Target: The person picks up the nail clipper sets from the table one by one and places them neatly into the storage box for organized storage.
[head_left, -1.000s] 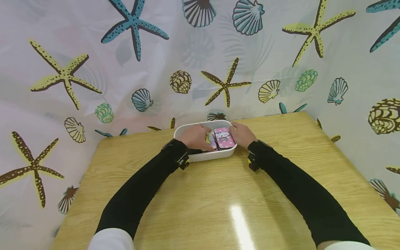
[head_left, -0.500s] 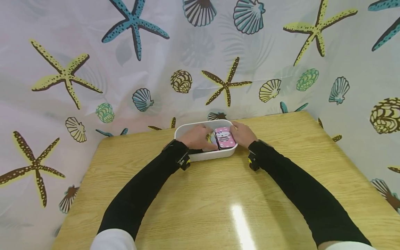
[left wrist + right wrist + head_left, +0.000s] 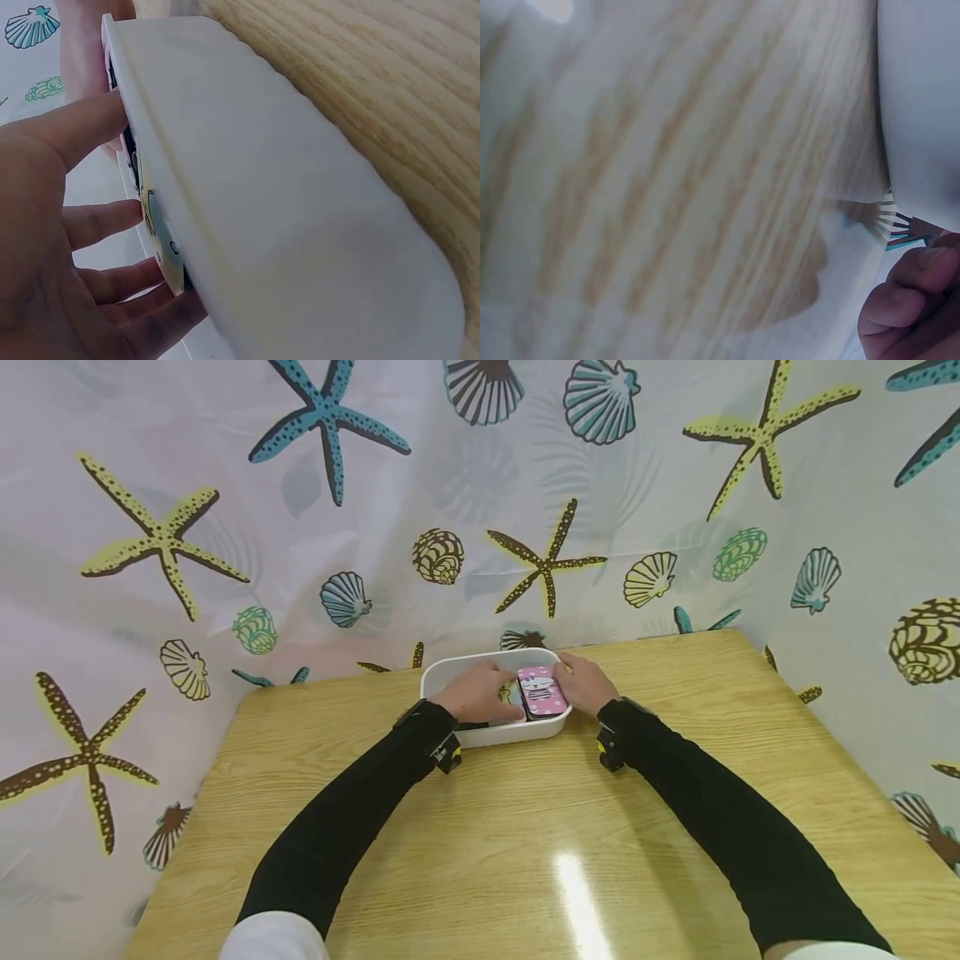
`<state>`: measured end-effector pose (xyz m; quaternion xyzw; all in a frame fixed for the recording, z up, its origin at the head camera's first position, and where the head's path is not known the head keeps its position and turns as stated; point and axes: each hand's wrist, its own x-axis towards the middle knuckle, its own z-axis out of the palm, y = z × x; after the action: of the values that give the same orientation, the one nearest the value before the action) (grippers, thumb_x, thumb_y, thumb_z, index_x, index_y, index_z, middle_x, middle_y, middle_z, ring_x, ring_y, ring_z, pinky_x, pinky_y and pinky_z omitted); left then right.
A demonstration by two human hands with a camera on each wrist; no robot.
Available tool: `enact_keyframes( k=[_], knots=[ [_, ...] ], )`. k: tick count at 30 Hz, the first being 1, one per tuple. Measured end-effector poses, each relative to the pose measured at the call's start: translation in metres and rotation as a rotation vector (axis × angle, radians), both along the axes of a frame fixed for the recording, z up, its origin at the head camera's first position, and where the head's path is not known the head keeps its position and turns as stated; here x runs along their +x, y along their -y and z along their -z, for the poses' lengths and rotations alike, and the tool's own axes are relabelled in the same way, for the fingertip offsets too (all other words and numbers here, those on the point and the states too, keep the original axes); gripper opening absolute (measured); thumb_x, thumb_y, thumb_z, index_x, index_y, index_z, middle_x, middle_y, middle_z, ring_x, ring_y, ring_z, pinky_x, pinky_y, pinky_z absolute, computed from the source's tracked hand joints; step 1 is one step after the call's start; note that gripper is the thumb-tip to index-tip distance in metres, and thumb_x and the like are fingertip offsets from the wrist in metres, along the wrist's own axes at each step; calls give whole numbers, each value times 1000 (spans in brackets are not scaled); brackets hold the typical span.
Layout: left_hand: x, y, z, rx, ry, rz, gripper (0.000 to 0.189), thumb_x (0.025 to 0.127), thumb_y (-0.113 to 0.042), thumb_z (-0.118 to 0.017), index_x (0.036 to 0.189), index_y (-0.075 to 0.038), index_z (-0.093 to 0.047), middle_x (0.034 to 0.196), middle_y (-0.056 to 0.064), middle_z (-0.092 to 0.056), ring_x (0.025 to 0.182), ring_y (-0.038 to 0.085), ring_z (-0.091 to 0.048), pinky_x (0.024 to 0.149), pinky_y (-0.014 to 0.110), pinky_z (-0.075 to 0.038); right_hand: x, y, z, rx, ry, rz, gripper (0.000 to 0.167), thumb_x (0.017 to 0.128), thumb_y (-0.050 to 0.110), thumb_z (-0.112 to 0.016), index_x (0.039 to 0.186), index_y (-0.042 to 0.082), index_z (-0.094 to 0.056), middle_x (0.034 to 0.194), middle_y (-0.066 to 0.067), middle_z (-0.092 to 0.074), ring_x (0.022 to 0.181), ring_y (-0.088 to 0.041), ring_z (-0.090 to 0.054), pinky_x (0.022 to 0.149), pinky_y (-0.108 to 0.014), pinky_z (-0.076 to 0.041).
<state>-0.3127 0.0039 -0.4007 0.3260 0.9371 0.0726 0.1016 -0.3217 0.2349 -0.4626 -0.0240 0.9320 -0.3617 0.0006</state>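
Observation:
A white bin with rounded corners stands at the back of the table. In its right end lies a pink tin with white dots and a white cartoon figure. Beside it on the left is a yellow and pale blue tin, partly under my left hand. In the left wrist view, that hand's fairly straight, spread fingers touch the yellow tin's lid. My right hand grips the bin's right rim, its thumb side close to the pink tin. Curled fingers show in the right wrist view.
The bin rests on a wood-grain table near its back edge. Behind hangs a white cloth printed with starfish and shells. Something dark shows inside the bin under the left hand.
The yellow tin has settled level and straight beside the pink tin, and my left hand has shifted slightly with it. My right hand keeps its place on the rim.

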Motion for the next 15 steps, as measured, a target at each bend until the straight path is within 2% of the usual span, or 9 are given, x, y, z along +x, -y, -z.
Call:
enact_keyframes(
  k=[6,15],
  knots=[
    [3,0,-2,15,15,-15,76,89,-56,-68,151,-15,-48,148,15,-47,137,28,-45,112,41,-39,0,0,0,6,15,1,56,107,37,-32,154,8,-41,146,-19,-54,134,-35,-51,115,-53,-34],
    [4,-2,-1,17,23,-40,76,89,-57,-69,149,-17,-49,148,14,-46,136,26,-43,111,42,-40,3,2,-4,10,14,2,55,107,37,-33,153,8,-43,143,-20,-56,127,-34,-54,113,-53,-37]
  ],
)
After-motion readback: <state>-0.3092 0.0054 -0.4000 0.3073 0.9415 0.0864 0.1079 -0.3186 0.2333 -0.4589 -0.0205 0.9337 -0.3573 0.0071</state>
